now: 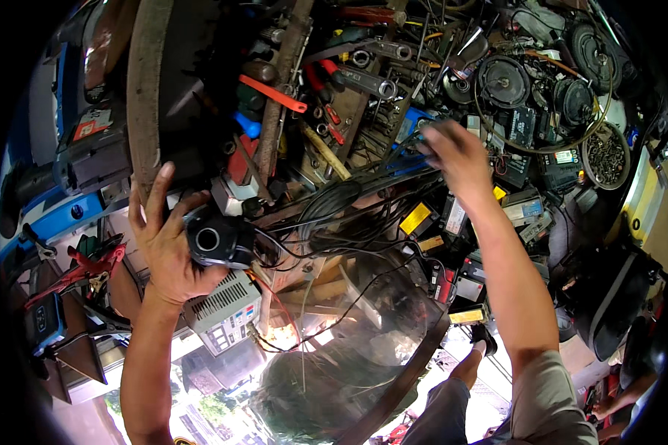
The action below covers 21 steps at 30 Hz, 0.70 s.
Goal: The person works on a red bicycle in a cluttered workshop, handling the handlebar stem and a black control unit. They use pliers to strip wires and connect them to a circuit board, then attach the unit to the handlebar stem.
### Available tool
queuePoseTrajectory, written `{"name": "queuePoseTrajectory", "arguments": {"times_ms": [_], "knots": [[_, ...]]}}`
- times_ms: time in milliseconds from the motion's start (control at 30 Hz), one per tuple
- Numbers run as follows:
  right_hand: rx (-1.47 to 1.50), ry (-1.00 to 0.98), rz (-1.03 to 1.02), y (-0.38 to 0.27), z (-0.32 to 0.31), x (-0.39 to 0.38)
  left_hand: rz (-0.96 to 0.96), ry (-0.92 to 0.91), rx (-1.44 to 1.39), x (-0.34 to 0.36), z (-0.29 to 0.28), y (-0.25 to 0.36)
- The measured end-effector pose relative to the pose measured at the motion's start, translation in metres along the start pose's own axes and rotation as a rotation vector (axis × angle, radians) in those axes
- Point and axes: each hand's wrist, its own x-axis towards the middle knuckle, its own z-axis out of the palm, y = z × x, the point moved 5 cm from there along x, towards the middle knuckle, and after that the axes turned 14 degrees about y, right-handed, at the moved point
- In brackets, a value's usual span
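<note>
My left hand grips a black housing with a round silver-rimmed opening, its fingertips near a long worn beam. Black cables run from around that housing across the middle. Just below it is a grey metal box with a vented side and wires. My right hand is raised over the tools, near blue tool handles and dark cables; its fingers are curled but blurred, and I cannot make out whether they hold anything.
Spanners, a red-handled tool, batteries, black wheels and a bowl of small hardware crowd the bench. A clear plastic bag lies below. Another person's arm shows at the lower right.
</note>
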Motion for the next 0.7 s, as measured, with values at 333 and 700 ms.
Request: {"name": "queuePoseTrajectory", "arguments": {"times_ms": [333,700], "knots": [[0.026,-0.352,0.147,-0.035,0.173,0.016,-0.031,0.013,-0.064,0.001,0.001,-0.006],[0.076,-0.394,0.124,0.0,0.163,-0.006,-0.06,0.038,-0.067,0.003,-0.001,-0.007]]}}
